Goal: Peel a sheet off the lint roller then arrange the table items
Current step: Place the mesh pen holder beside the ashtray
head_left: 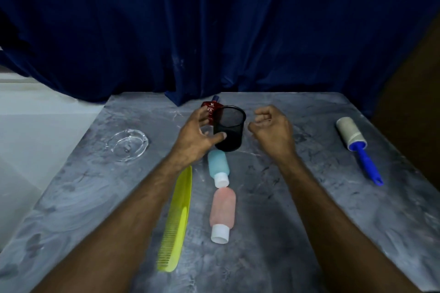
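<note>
I am reaching both forearms out over the grey marbled table (273,197), and my left hand (192,140) is spread wide beside the black mesh cup (229,131), its thumb touching the cup's near left wall while the fingers are curving round toward a red bottle (210,112) lying just behind the cup. That hand is not closing on anything. My right hand (271,131) is hovering just to the right of the cup, apart from it, with the fingers curled loosely inward toward the palm and nothing held in them.

The lint roller (354,143) is lying well off to my right near the table's edge, its pale roll pointing away from me and its blue handle pointing toward me. Below the cup, a blue bottle (217,165) and a pink bottle (222,211) are lying end to end, white caps toward me. A yellow-green comb (177,219) is lying just beside my left forearm, and a clear glass dish (127,144) is sitting far left
</note>
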Action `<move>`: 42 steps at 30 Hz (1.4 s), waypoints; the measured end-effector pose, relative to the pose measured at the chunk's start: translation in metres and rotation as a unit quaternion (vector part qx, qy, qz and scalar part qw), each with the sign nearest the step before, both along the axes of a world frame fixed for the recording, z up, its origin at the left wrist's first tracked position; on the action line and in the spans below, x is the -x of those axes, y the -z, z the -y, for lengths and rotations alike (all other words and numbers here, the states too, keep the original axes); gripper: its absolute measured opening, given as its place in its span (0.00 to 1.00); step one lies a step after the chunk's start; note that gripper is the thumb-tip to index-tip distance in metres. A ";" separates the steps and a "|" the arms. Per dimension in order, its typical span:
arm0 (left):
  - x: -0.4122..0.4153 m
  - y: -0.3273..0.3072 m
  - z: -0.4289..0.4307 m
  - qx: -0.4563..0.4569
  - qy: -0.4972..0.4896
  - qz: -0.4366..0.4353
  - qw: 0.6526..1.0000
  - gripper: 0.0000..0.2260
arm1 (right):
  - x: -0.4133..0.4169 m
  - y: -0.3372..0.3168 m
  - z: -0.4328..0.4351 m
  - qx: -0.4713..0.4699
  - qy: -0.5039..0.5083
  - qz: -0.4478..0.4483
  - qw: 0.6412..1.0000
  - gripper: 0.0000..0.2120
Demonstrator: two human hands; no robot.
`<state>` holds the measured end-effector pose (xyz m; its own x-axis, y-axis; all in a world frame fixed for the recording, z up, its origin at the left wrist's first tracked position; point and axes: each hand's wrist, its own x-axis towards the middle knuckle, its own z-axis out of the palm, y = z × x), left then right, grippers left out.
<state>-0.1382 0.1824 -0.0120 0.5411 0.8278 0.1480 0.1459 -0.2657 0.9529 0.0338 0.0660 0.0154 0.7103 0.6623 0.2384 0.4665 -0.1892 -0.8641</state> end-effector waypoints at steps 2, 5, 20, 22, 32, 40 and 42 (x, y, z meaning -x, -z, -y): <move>-0.008 0.007 -0.002 0.004 0.010 -0.018 1.000 0.41 | -0.004 0.007 -0.002 0.028 -0.041 -0.014 0.999 0.19; -0.016 0.017 -0.003 -0.014 -0.006 -0.035 0.999 0.36 | -0.003 0.012 -0.007 0.055 -0.100 -0.052 0.992 0.23; 0.071 -0.042 0.013 -0.095 -0.080 0.117 0.985 0.33 | 0.061 -0.053 -0.010 -0.059 -0.250 -0.063 0.964 0.25; 0.103 -0.048 0.018 -0.125 -0.111 0.099 0.981 0.33 | 0.084 -0.055 -0.015 -0.068 -0.286 -0.092 0.951 0.25; 0.221 -0.005 0.043 -0.129 -0.244 -0.010 0.961 0.27 | 0.185 -0.008 -0.043 0.009 -0.385 -0.070 0.920 0.25; 0.242 0.028 0.039 -0.114 -0.305 -0.055 0.944 0.30 | 0.206 0.013 -0.062 0.045 -0.412 -0.055 0.909 0.23; 0.241 0.032 0.040 -0.108 -0.317 -0.051 0.941 0.31 | 0.207 0.016 -0.066 0.050 -0.417 -0.049 0.906 0.25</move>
